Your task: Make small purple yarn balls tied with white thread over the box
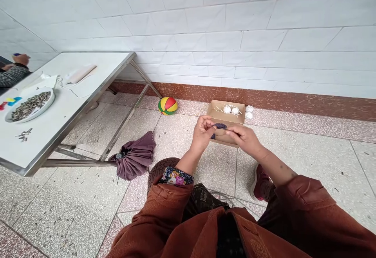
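Note:
Above a cardboard box (227, 142), I hold a small wound or ribbed piece of dark purple yarn (221, 126). My left hand (203, 133) is closed on its left end, thumb and fingers pinched together. At the right end my right hand (243, 137) is also pinched shut on the yarn. A thin line runs under the piece between the hands; whether it is a strand or a needle I cannot tell. Below my left fingers shows another dark purple bit, partly hidden. White yarn balls (231, 109) with loose strands lie in the far part of the box.
More white balls (249, 112) sit right of the box by the wall. A striped ball (168, 105) and a folded purple umbrella (136, 155) are on the floor. At left, a table (111, 60) bears a plate of seeds (31, 105). Another person's hand (21, 59) is beyond it.

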`<state>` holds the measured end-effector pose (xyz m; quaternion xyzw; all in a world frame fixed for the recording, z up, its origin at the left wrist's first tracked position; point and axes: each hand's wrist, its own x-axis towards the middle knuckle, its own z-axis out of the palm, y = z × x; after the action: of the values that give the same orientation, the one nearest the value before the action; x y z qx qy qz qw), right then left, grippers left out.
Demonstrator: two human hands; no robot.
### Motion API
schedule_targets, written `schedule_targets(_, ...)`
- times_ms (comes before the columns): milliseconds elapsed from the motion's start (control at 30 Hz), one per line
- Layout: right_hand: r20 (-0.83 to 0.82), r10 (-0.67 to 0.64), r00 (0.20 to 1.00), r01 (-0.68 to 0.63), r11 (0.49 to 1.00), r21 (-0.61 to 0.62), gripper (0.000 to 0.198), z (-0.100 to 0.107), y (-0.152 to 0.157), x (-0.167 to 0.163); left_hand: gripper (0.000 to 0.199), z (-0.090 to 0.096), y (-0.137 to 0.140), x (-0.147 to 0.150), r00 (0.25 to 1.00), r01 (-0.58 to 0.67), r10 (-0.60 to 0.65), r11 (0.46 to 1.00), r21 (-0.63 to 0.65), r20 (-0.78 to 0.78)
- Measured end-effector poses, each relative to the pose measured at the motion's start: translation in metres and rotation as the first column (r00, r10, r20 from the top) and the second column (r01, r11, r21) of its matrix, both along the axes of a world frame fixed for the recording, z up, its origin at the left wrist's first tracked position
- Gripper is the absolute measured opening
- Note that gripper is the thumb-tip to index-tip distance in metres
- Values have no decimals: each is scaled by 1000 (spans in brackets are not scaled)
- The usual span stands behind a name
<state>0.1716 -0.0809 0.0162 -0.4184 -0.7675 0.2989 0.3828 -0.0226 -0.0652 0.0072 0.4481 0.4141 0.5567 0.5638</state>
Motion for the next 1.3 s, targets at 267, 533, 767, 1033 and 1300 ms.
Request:
schedule_targets(267,-89,-182,979,159,963,-217,25,-13,12,2,44,7,-8,4,942,318,-300,941,-113,150)
schedule_targets(533,-117,-48,992,12,958,-286,27,-21,-7,-19,41,6,-6,4,984,158,-148,982,-104,94)
schedule_targets(767,-286,-195,938,43,886,-462,46,-15,-5,-17,35,8,-8,8,980,201,-201,979,-27,6)
schedule_targets(1033,-409,-261,875,-6,836,-548,49,-8,-3,-15,29,6,-10,5,985,174,-174,983,-64,6)
schedule_targets(1300,-371,-225,901,-8,846,-532,44,-8,-4,-15,31,1,-8,6,988,156,-156,986,-54,-4)
